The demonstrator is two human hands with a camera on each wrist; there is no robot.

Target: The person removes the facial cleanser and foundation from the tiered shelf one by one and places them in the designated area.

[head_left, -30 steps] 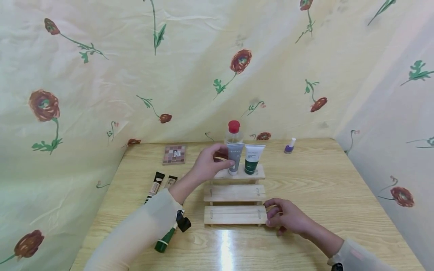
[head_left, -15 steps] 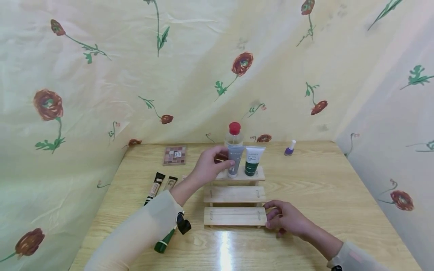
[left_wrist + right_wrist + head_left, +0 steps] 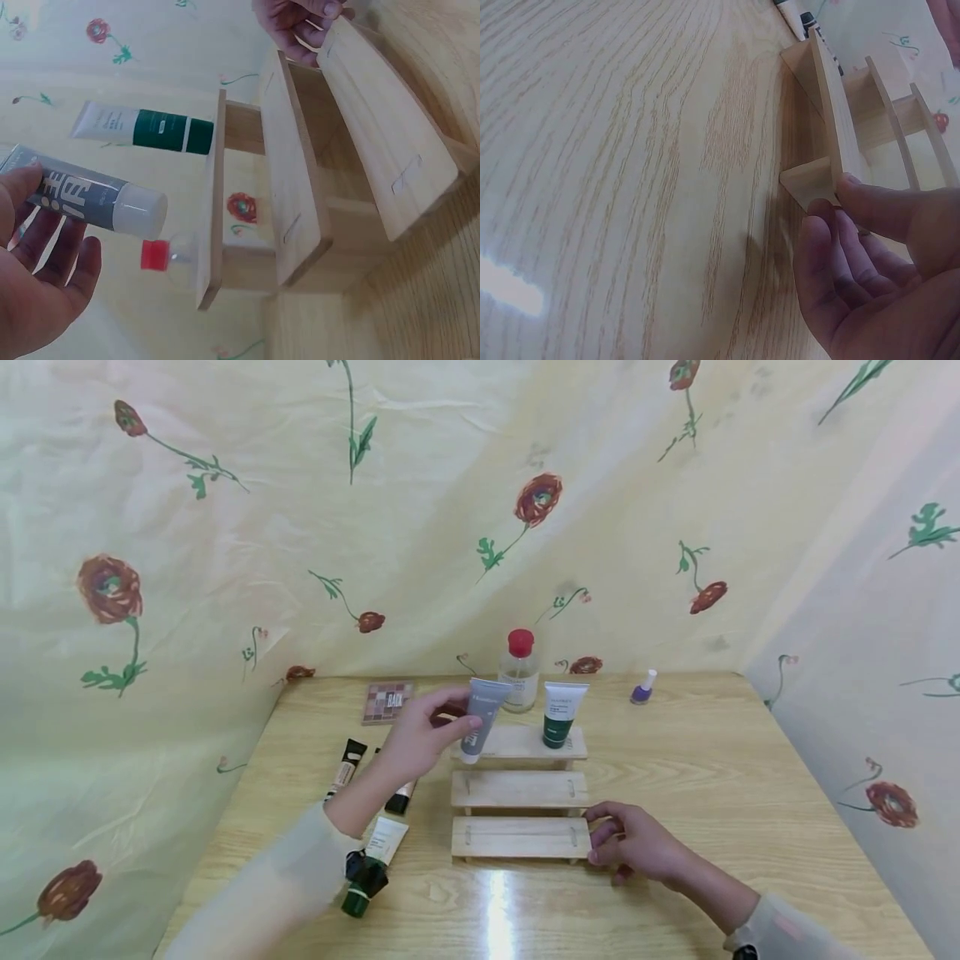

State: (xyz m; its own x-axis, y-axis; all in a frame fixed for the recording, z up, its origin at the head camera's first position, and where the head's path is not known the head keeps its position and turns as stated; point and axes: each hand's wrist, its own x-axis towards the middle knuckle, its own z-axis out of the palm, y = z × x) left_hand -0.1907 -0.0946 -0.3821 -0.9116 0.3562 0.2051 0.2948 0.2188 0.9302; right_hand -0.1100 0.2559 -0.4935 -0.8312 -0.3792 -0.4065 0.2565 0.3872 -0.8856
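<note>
My left hand [image 3: 426, 727] pinches a grey squeeze tube [image 3: 483, 718] with a white cap, cap down and tilted, at the left end of the top shelf. In the left wrist view the tube's cap [image 3: 141, 211] is apart from the shelf edge. On the right half of the top step of the wooden three-step rack [image 3: 517, 789] stands a white and green tube [image 3: 562, 714], cap down. With thumb and curled fingers my right hand [image 3: 637, 842] grips the right end of the rack's lowest board [image 3: 834, 112].
A clear bottle with a red cap [image 3: 521, 645] stands behind the rack. Left of the rack lie an eyeshadow palette [image 3: 386, 702], a black-capped tube [image 3: 347, 767], another dark-ended tube [image 3: 400, 798] and a white and green tube [image 3: 386, 839]. Purple nail polish [image 3: 642, 689] stands back right.
My left hand has moved the grey tube left from mid-shelf to the left end and tilted it, uncovering the clear bottle. The right hand keeps its grip on the rack.
</note>
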